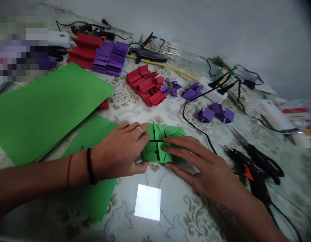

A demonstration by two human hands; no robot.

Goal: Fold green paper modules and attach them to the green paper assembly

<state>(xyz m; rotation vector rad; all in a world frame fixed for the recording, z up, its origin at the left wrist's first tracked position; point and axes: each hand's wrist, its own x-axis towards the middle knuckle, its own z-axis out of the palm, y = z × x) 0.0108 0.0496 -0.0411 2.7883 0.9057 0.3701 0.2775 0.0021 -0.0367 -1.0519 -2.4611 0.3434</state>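
A folded, pleated green paper piece (160, 143) lies on the patterned table in front of me. My left hand (120, 153), with a ring on one finger, pinches its left edge with curled fingers. From the right, my right hand (196, 164) lies flat with its fingers stretched over the paper's right side, pressing it down. A thin dark line runs across the paper between the two hands.
Large green sheets (44, 111) lie at left. Folded red (146, 84) and purple paper pieces (216, 113) sit behind. A black glue gun (248, 171) and scissors (261, 158) lie at right, with cables and a power strip (212, 92) beyond. A wall stands at the back.
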